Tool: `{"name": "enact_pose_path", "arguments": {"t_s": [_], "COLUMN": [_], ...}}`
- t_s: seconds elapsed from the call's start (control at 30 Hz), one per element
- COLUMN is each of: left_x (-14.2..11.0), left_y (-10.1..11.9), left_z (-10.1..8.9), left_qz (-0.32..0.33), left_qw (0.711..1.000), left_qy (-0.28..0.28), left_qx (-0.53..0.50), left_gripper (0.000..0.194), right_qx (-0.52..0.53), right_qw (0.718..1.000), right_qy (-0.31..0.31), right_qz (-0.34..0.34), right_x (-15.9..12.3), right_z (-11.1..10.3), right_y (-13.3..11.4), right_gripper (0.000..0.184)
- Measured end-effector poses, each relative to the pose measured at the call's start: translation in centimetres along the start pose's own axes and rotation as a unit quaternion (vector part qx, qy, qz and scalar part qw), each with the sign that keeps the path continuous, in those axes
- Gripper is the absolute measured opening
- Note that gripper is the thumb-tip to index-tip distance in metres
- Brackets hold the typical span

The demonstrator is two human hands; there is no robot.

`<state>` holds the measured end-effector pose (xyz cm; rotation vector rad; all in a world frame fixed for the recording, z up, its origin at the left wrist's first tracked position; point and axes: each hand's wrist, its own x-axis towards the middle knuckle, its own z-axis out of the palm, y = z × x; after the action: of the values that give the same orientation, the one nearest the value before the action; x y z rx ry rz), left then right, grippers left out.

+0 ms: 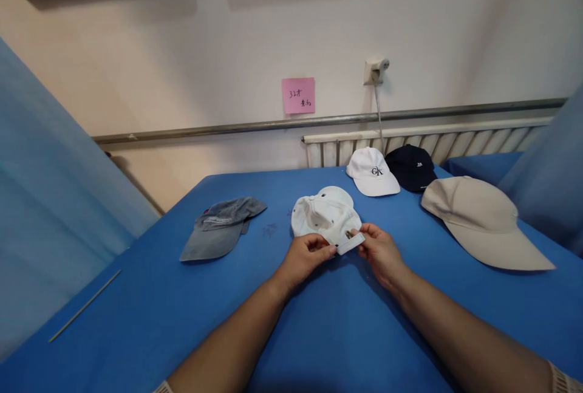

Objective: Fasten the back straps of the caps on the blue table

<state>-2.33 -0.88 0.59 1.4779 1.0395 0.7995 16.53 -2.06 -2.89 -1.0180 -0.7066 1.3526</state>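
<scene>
The left hand [312, 256] is at the centre of the frame, just below the middle, pinching the left end of the back strap [350, 244] of an off-white baseball cap [325, 214] between thumb and fingers. The right hand [378, 253], just to the right of it, grips the strap's other end, close to a small metal buckle [349, 234]. The cap lies with its strap side toward the bottom of the frame and its inside partly showing.

Left of the cap, in the left-centre of the frame, a faded grey-blue baseball cap [221, 226] rests with its brim toward the lower left; a thin stick [85, 305] lies farther down at the lower left. Right of centre and higher up sit a white baseball cap [370, 168] (its front bears dark lettering) and, just beside it, a navy baseball cap [411, 165]. A beige baseball cap [476, 217] lies at the right of the frame, brim pointing to the lower right. All rest on a blue-covered table [173, 320].

Beyond, at the upper right, are a ribbed radiator [444, 143] and a wall socket [371, 71] with a plugged-in cord [379, 113]. A pink sticky note [298, 95] is on the wall at upper centre, above a long metal rail [228, 130]. Blue curtains [59, 198] border both sides.
</scene>
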Motion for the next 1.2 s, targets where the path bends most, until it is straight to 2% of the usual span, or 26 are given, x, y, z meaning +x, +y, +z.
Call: {"name": "enact_pose_path", "arguments": {"t_s": [0.17, 0.37, 0.47, 0.53, 0.6, 0.7, 0.77, 0.9, 0.97, 1.1, 1.2], "left_x": [-0.2, -0.7, -0.6, -0.4, -0.3, -0.2, -0.3, -0.4, -0.4, -0.3, -0.2], "left_y": [-0.3, 0.3, 0.4, 0.4, 0.4, 0.4, 0.5, 0.4, 0.2, -0.2, -0.3], "left_z": [0.5, 1.6, 1.7, 1.5, 1.2, 0.8, 0.7, 0.8, 0.7, 0.7, 0.7], "left_qz": [0.006, -0.006, -0.025, -0.032, -0.042, -0.052, -0.052, -0.048, -0.048, -0.052, -0.049], "left_qw": [0.999, 0.996, 0.995, 0.995, 0.994, 0.993, 0.994, 0.998, 0.999, 0.998, 0.998], "left_qy": [-0.017, 0.055, 0.085, 0.096, 0.097, 0.097, 0.089, 0.036, 0.017, 0.023, 0.037], "left_qx": [0.039, 0.073, 0.035, -0.004, -0.036, -0.048, -0.043, -0.025, -0.018, -0.015, -0.023], "left_gripper": [0.039, 0.033, 0.035, 0.038, 0.042, 0.046, 0.047, 0.047, 0.046, 0.047, 0.048], "right_qx": [-0.004, -0.017, -0.016, -0.004, 0.009, 0.001, -0.023, -0.057, -0.066, -0.084, -0.073], "right_qw": [0.999, 0.998, 1.0, 0.999, 0.994, 0.988, 0.989, 0.995, 0.995, 0.992, 0.991], "right_qy": [-0.003, -0.007, -0.013, -0.042, -0.089, -0.148, -0.143, -0.081, -0.079, -0.083, -0.11], "right_qz": [-0.031, -0.064, -0.02, 0.029, 0.057, 0.047, 0.024, -0.014, -0.021, -0.032, -0.037], "right_x": [0.1, -0.2, -0.5, -0.9, -1.4, -2.0, -2.1, -1.8, -1.5, -1.3, -1.5], "right_z": [0.0, 0.4, 0.6, 0.7, 0.9, 1.1, 1.3, 1.4, 1.4, 1.4, 1.6], "right_y": [0.1, 0.3, 0.4, 0.4, 0.3, 0.2, 0.2, 0.7, 0.9, 1.0, 0.7], "right_gripper": [0.033, 0.033, 0.032, 0.031, 0.028, 0.033, 0.038, 0.043, 0.046, 0.052, 0.056]}}
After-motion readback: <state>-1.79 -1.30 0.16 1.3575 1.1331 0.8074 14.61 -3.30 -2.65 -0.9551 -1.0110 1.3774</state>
